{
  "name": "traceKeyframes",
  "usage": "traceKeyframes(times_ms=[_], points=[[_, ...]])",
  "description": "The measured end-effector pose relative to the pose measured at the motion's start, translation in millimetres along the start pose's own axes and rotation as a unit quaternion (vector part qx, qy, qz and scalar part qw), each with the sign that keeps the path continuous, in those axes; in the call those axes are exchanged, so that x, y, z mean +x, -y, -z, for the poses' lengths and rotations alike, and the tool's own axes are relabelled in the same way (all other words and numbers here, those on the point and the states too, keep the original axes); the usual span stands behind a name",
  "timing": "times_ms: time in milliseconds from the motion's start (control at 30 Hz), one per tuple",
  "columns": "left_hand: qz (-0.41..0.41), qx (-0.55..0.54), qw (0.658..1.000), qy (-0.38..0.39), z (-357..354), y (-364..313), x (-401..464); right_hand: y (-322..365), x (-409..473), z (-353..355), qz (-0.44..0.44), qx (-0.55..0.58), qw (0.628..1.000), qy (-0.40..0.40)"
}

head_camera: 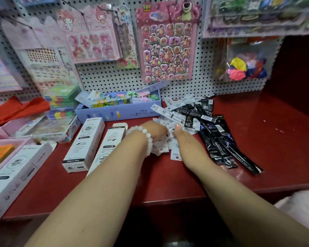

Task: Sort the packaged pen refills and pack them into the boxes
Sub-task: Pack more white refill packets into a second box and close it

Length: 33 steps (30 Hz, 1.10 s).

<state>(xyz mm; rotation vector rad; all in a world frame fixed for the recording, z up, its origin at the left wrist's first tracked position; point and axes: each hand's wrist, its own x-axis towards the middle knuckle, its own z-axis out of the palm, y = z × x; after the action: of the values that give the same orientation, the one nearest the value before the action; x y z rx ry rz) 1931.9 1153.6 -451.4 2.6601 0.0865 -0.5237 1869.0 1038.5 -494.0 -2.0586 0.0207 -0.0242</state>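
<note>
1. Both hands reach into a heap of packaged pen refills on a dark red counter [168, 184], in front of a white pegboard [114, 75].
2. The left hand [154, 130], a pale bead bracelet [147, 139] round its wrist, lies on the white-packaged refills [161, 149]; its fingers curl down into the packets and are hidden from above, so I cannot tell whether they grasp any.
3. The right hand [184, 138] lies just beside it, thumb up and touching the white packets (its other fingers are tucked under the hand and out of sight), so its grasp cannot be told either.
4. The white packets spread from under both hands toward the pegboard; the black-packaged refills [219, 139] lie to the right of them, touching and partly overlapping, some fanned toward the counter's front edge.
5. Left of the hands, three long white boxes lie on the counter: a middle box [84, 145], a near box [109, 145] partly hidden by the left forearm, and a far-left box [16, 175] by the counter's edge.
6. Behind them sits an open lilac tray [118, 111] of coloured items, with a red cloth [20, 109] farther left.
7. A pink bear sticker sheet [166, 50] hangs on the pegboard above the heap.
</note>
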Motion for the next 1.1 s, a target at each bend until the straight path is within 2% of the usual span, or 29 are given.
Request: traceKeyframes(times_ms=[67, 167, 267, 367, 433, 500, 600, 733, 1000, 1100], points=[[0.017, -0.008, 1.0, -0.012, 4.8, 4.5, -8.1, -3.4, -1.8, 3.1, -0.009, 0.033, 0.998, -0.046], [0.033, -0.014, 0.999, -0.03, 8.8, 8.3, -9.5, -7.3, -1.2, 12.0, -0.024, -0.009, 0.995, -0.098], [0.019, -0.041, 0.998, -0.036, 4.9, 1.6, -1.8, -2.8, 2.8, 3.6, -0.042, 0.018, 0.998, -0.034], [-0.004, -0.047, 0.999, -0.017, 0.8, -9.7, -2.7, 1.8, 3.7, -5.8, -0.056, 0.102, 0.993, 0.014], [0.027, -0.08, 0.996, 0.007, -2.0, -6.8, -3.9, 2.2, 3.3, -6.3, -0.06, 0.151, 0.987, 0.018], [0.055, -0.169, 0.983, 0.047, -7.3, 2.0, -2.6, 3.3, -0.4, -4.7, -0.059, 0.187, 0.981, 0.001], [0.029, -0.262, 0.963, 0.047, -19.8, 13.8, 3.3, 4.9, -2.5, -3.6, -0.064, 0.241, 0.968, -0.021], [0.084, -0.368, 0.921, 0.1, -28.4, 32.5, 12.4, 9.4, 1.8, 10.3, -0.059, 0.279, 0.958, -0.037], [0.078, -0.484, 0.868, 0.084, -10.1, 40.0, -36.0, -4.1, 14.6, 22.7, -0.076, 0.168, 0.982, -0.046], [0.054, -0.524, 0.849, 0.046, -14.2, 36.7, -49.0, 4.4, 15.7, 11.2, -0.085, 0.149, 0.985, -0.021]])
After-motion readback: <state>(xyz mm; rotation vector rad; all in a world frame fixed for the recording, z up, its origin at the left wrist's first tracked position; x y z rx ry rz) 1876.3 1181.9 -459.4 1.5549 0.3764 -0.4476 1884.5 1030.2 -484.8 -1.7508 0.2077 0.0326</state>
